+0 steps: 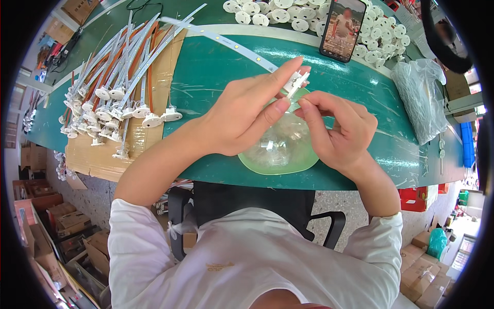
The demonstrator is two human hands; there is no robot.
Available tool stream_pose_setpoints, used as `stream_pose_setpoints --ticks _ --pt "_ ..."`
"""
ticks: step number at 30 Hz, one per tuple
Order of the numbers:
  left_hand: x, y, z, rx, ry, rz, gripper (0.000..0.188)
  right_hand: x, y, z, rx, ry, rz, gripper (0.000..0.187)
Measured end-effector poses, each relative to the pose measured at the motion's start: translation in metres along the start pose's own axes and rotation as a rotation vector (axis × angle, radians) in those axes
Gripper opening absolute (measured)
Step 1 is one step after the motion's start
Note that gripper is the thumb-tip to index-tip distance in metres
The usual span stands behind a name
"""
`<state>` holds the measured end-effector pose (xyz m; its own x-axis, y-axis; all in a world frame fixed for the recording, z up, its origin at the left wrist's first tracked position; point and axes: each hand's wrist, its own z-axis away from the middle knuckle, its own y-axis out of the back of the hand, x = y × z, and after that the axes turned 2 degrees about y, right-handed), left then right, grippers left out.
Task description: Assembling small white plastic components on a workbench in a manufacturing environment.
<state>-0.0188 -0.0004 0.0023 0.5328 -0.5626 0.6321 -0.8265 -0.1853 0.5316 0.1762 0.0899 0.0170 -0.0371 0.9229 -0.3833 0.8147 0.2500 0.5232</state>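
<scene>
My left hand [244, 110] is closed around a white plastic end cap [297, 84], held tilted between thumb and fingers. From the cap a pale LED strip [234, 46] with small yellow chips runs up and left, over the bench. Thumb and forefinger of my right hand [342, 126] are pinched together right beside the cap; whatever is between them is too small to make out. Below both hands sits a light green bowl [278, 171] with shiny, clear contents that I cannot identify.
LED strips with white round caps [110, 110] lie heaped on cardboard [87, 159] at the left. White discs [280, 14] are piled at the back, beside an upright phone [342, 28]. A clear plastic bag [421, 100] lies at the right of the green bench [206, 77].
</scene>
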Motion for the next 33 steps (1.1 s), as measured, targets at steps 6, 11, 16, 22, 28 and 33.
stream_pose_setpoints --ticks 6,11,16,22,28,33 --pt "0.002 -0.003 0.001 0.023 0.022 -0.04 0.056 0.002 0.0 -0.001 0.003 0.049 0.031 0.008" --pt "0.002 -0.004 0.001 0.049 0.044 -0.001 0.055 -0.001 0.001 -0.001 0.022 0.036 0.036 0.008" --pt "0.002 -0.005 0.002 0.061 0.028 -0.078 0.055 0.001 -0.001 0.001 0.006 0.049 0.07 0.008" --pt "0.001 -0.008 0.003 0.074 -0.006 -0.163 0.056 -0.001 -0.006 0.002 0.011 0.092 0.059 0.011" --pt "-0.002 -0.008 -0.002 0.099 -0.054 -0.212 0.057 0.004 -0.009 0.002 -0.05 0.004 0.002 0.015" --pt "-0.001 -0.002 -0.004 0.142 -0.142 -0.218 0.056 0.005 -0.004 -0.002 -0.173 0.122 -0.038 0.02"
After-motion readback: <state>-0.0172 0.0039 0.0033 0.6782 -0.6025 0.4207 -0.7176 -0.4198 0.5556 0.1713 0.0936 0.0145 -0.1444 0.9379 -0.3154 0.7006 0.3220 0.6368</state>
